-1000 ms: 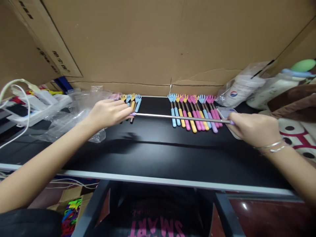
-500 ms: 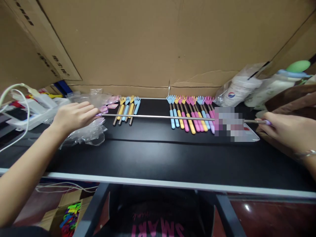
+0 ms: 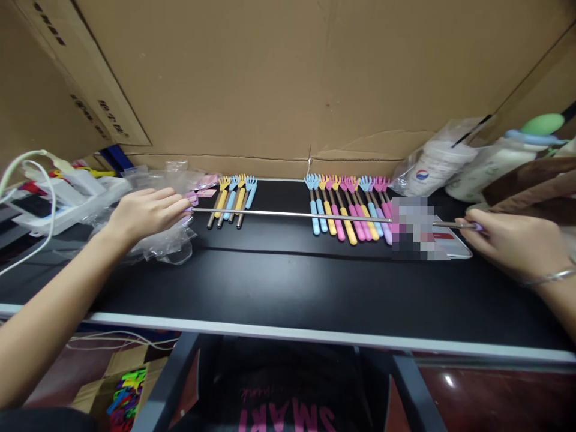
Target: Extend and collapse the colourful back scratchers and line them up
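Observation:
A telescopic back scratcher (image 3: 279, 213) is drawn out into a long metal rod, level above the black table. My left hand (image 3: 146, 215) is closed around its left end, with a bit of purple at the fingers. The right end, also purple, is gripped by my right hand (image 3: 513, 243). Behind the rod lies a row of back scratchers (image 3: 344, 210) with blue, yellow, pink and purple handles and hand-shaped heads. Farther left is a smaller group of blue and yellow back scratchers (image 3: 231, 201), their parts lying close together.
Clear plastic bags (image 3: 166, 243) lie under my left hand, near a white power strip (image 3: 67, 210). At the right stand a bagged cup (image 3: 434, 168), a bottle (image 3: 499, 165) and a brown bag (image 3: 531, 186). A cardboard wall (image 3: 252, 78) closes off the back.
My hands have come slightly closer together, the left moving right and the right moving left. The rod between them is a little shorter.

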